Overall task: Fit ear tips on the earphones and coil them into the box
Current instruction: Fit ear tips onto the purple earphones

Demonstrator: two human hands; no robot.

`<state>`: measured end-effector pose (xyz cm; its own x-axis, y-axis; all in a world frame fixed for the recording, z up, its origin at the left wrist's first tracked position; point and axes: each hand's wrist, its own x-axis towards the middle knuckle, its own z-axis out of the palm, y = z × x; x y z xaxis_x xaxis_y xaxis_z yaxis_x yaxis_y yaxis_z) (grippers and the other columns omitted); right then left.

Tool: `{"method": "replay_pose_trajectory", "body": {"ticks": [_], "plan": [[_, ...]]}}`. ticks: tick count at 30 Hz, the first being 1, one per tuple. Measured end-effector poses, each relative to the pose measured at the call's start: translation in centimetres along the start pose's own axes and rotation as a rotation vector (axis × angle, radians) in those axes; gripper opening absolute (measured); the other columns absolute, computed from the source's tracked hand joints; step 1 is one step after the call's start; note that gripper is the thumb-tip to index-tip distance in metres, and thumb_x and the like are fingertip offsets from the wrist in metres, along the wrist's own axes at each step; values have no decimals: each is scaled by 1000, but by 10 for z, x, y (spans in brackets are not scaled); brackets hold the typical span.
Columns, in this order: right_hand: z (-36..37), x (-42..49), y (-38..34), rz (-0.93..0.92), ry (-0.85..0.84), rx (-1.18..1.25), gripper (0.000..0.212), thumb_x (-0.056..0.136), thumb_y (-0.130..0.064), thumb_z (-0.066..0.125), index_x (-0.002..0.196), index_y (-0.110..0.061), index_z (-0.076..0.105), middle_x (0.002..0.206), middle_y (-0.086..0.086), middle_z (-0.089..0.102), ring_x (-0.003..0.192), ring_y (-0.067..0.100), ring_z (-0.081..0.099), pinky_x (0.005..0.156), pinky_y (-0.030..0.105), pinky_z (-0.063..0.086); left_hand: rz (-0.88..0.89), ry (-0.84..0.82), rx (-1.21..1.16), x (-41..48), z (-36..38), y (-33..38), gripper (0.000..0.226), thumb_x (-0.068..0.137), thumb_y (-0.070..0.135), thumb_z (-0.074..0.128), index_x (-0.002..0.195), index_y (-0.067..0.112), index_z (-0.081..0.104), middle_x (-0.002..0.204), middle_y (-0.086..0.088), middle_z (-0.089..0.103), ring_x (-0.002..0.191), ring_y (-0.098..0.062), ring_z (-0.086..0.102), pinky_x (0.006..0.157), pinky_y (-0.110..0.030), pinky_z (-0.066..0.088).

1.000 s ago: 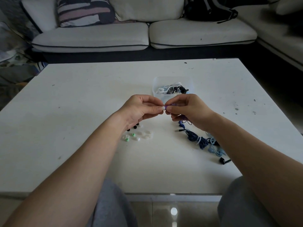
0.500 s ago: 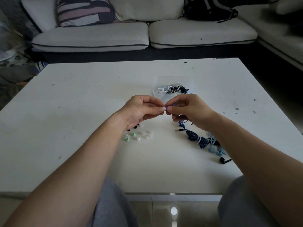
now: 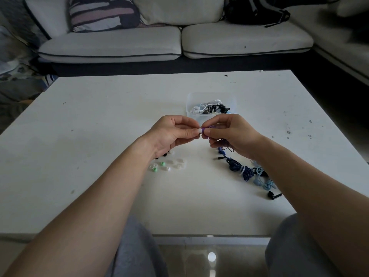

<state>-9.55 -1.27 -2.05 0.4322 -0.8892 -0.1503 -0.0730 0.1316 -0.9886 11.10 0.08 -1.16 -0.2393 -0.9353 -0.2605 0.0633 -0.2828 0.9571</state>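
A small, round white ear tip (image 3: 199,130) touches the purple earbud (image 3: 205,128) above the middle of the white desk (image 3: 99,116). Our left hand (image 3: 171,132) pinches the tip between thumb and forefinger. Our right hand (image 3: 233,134) pinches the earbud, thin cord hanging beneath. Soft clear and green loose tips (image 3: 165,165) lie near left, a coiled dark blue cable (image 3: 239,168) near right, and the translucent plastic box (image 3: 211,95) just beyond the hands.
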Motion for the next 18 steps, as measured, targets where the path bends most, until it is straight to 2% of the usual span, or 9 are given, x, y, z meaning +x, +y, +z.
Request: {"method": "replay_pose_trajectory", "body": {"ticks": [4, 9, 18], "plan": [[0, -1, -1, 6, -1, 0, 3, 87, -8, 73, 90, -9, 73, 83, 12, 71, 71, 19, 60, 70, 33, 56, -4, -4, -12, 1, 1, -1, 33, 61, 7, 81, 92, 7, 70, 87, -13, 73, 83, -21, 71, 76, -23, 57], [1, -1, -2, 10, -19, 96, 3, 89, -7, 70, 92, -7, 71, 82, 12, 69, 70, 20, 57, 65, 31, 53, 5, -11, -77, 1, -1, 2, 22, 73, -1, 73, 93, 7, 69, 84, -10, 73, 80, -20, 72, 72, -22, 57], [0, 0, 0, -2, 4, -11, 5, 87, -8, 74, 92, -9, 73, 83, 12, 72, 71, 20, 60, 68, 32, 54, -2, -12, -8, 1, 0, -1, 32, 61, 7, 81, 92, 7, 70, 87, -13, 73, 82, -21, 71, 75, -22, 56]]}}
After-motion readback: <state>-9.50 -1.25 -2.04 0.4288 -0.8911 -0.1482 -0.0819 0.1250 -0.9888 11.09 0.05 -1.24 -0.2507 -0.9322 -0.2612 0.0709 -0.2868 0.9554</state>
